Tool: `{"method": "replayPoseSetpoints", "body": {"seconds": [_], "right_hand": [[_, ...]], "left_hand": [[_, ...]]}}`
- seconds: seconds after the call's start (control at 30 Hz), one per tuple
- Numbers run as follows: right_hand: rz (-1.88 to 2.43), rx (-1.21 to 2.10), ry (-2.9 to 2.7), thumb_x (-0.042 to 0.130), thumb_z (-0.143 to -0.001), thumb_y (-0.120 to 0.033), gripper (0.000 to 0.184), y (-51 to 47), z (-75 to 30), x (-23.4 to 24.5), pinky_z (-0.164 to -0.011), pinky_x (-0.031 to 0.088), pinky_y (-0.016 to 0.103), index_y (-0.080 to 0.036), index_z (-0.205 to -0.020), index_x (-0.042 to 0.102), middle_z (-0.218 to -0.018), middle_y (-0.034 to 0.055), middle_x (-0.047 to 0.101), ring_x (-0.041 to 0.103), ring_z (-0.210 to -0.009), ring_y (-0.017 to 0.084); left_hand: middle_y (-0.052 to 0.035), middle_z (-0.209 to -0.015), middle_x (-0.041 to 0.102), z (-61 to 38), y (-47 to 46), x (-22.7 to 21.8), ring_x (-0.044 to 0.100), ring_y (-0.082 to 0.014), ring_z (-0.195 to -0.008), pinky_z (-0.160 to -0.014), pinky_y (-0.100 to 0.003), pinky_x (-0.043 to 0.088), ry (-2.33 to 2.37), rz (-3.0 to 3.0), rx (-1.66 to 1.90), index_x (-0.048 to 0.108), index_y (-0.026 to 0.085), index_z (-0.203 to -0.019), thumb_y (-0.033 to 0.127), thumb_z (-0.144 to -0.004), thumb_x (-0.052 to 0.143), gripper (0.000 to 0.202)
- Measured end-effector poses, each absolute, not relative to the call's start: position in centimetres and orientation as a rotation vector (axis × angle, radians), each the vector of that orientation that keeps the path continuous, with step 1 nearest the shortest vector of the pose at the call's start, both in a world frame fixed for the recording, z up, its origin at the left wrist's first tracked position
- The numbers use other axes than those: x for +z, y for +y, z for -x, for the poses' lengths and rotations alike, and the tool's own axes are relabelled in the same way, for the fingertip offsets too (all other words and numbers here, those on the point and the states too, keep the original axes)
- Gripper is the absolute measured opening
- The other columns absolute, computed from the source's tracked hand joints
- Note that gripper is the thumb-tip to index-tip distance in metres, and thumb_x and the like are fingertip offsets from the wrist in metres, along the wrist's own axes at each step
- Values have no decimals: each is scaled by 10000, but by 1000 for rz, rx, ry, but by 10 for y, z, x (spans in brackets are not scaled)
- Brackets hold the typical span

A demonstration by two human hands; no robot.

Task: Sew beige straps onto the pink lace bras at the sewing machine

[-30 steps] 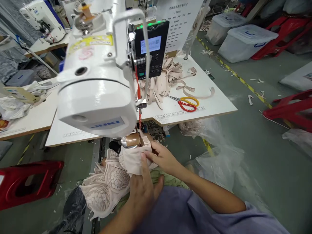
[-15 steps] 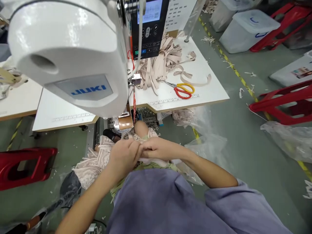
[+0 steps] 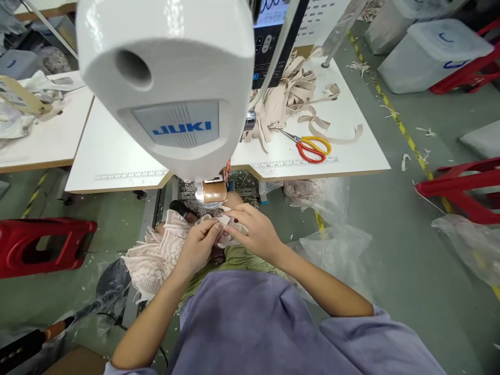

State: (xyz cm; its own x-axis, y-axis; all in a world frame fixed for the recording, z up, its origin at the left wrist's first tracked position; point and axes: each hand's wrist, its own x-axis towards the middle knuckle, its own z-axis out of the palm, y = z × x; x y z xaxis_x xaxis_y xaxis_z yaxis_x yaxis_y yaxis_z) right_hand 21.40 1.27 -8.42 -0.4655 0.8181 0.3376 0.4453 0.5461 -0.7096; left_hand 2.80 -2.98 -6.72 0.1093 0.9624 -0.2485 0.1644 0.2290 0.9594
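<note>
Just below the sewing machine's arm end, my two hands meet over pale lace cloth. My left hand (image 3: 200,245) pinches a small flat whitish piece (image 3: 224,220) between thumb and fingers. On its other side, my right hand (image 3: 255,233) has thumb and fingers closed around pale fabric at the same piece; its exact grip is partly hidden. Pale pink lace bras (image 3: 152,260) hang in a heap beside my left forearm. Above the hands sits the machine's rounded sewing bed (image 3: 213,192), under the white JUKI machine head (image 3: 167,94).
Red-and-yellow scissors (image 3: 312,148) lie on the white table (image 3: 363,156), beside a pile of beige straps (image 3: 273,107). Red stools (image 3: 47,247) stand left and right. Clear plastic bags (image 3: 339,250) and a lidded bin (image 3: 437,57) are on the right.
My hands were pressed together with their contents hidden; now they are slightly apart, showing the small whitish piece between them. The camera view has shifted, with the machine appearing farther right.
</note>
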Motion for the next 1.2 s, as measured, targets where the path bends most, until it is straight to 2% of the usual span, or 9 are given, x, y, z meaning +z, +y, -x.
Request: {"method": "replayPoseSetpoints", "body": {"seconds": [0.17, 0.37, 0.57, 0.73, 0.9, 0.97, 1.03, 1.13, 1.2], "right_hand": [[957, 546, -2206, 561, -987, -281, 228, 11, -210, -86, -827, 518, 340, -199, -1158, 689, -1091, 96, 669, 624, -989, 209], [821, 314, -2269, 558, -987, -274, 182, 17, -215, -87, -859, 496, 343, -228, -1000, 733, -1036, 88, 670, 603, -976, 202], [1020, 438, -2125, 573, -986, -324, 217, 6, -212, -98, -851, 500, 369, -238, -1095, 740, -1014, 78, 716, 630, -962, 211], [1028, 305, -2106, 594, -973, -305, 227, 2, -211, -100, -850, 503, 377, -245, -1136, 741, -1035, 80, 729, 652, -963, 216], [934, 237, -2059, 645, -934, -238, 181, 4, -216, -101, -835, 507, 352, -250, -1083, 747, -990, 72, 717, 649, -928, 200], [944, 293, -2017, 653, -927, -239, 131, 5, -216, -104, -825, 504, 349, -247, -1019, 746, -951, 63, 702, 640, -903, 193], [998, 488, -1977, 652, -924, -268, 100, 6, -216, -106, -804, 510, 347, -230, -980, 726, -948, 66, 681, 632, -900, 196], [1039, 858, -1937, 638, -923, -306, 161, 7, -215, -105, -764, 532, 332, -215, -1049, 683, -1003, 72, 669, 628, -912, 199], [1028, 896, -1966, 621, -939, -306, 182, 6, -214, -104, -774, 535, 329, -219, -1087, 682, -1034, 71, 683, 636, -931, 197]], "left_hand": [[1, -697, 612, -30, -33, -64, 530, -132, -607, -592, -249, 389, 1488, -1361, 781, 630, 176, -765, 360, -982, 472, 326], [3, -649, 603, -34, -36, -66, 535, -138, -573, -565, -252, 387, 1492, -1361, 763, 608, 186, -754, 335, -972, 472, 297], [-2, -663, 597, -42, -38, -73, 531, -138, -580, -573, -252, 411, 1408, -1140, 902, 584, 189, -747, 405, -970, 488, 325], [2, -697, 606, -46, -40, -75, 535, -125, -597, -583, -240, 426, 1353, -994, 955, 577, 181, -760, 418, -962, 502, 320], [2, -705, 616, -47, -40, -75, 549, -129, -611, -602, -242, 441, 1405, -1061, 946, 591, 180, -788, 405, -969, 495, 305], [1, -702, 619, -48, -40, -76, 545, -132, -604, -595, -245, 439, 1423, -1089, 951, 599, 181, -804, 402, -970, 492, 297], [-2, -703, 624, -49, -40, -77, 545, -137, -604, -592, -249, 438, 1431, -1105, 951, 607, 183, -817, 400, -967, 494, 287], [-5, -702, 629, -49, -40, -77, 549, -144, -608, -589, -254, 441, 1443, -1109, 949, 612, 186, -828, 393, -957, 501, 268], [-4, -694, 624, -49, -40, -77, 548, -145, -604, -586, -255, 440, 1457, -1119, 950, 610, 188, -822, 391, -955, 501, 266]]}}
